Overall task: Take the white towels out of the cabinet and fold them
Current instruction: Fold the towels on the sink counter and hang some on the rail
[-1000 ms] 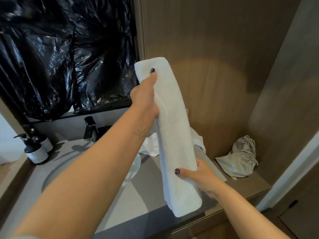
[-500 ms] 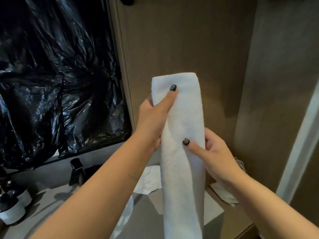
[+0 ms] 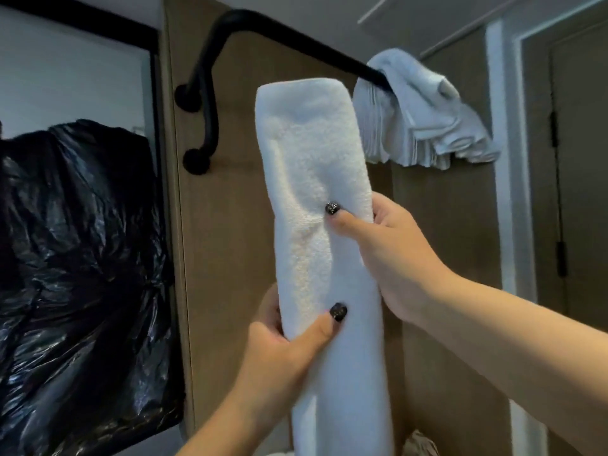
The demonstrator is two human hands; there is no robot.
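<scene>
A long, narrow folded white towel (image 3: 316, 179) hangs upright in front of me, its folded top near a black towel rail (image 3: 289, 34). My right hand (image 3: 388, 255) grips the towel's right edge at mid-height, thumb across the front. Lower down, my left hand (image 3: 289, 343) holds the towel from the left, thumb pressed on its face. Another white towel (image 3: 424, 110) is bunched over the rail's right end. The lower end of the held towel runs out of view.
A wood-panelled wall (image 3: 230, 258) stands behind the towel. Crumpled black plastic (image 3: 82, 258) covers the mirror at left. A door with a white frame (image 3: 503, 159) is at right. A bit of grey cloth (image 3: 421, 442) shows at the bottom edge.
The towel has been lifted up toward the rail and the view has tilted upward. My left hand slid from the towel's top to a lower grip; my right hand now holds higher than the left.
</scene>
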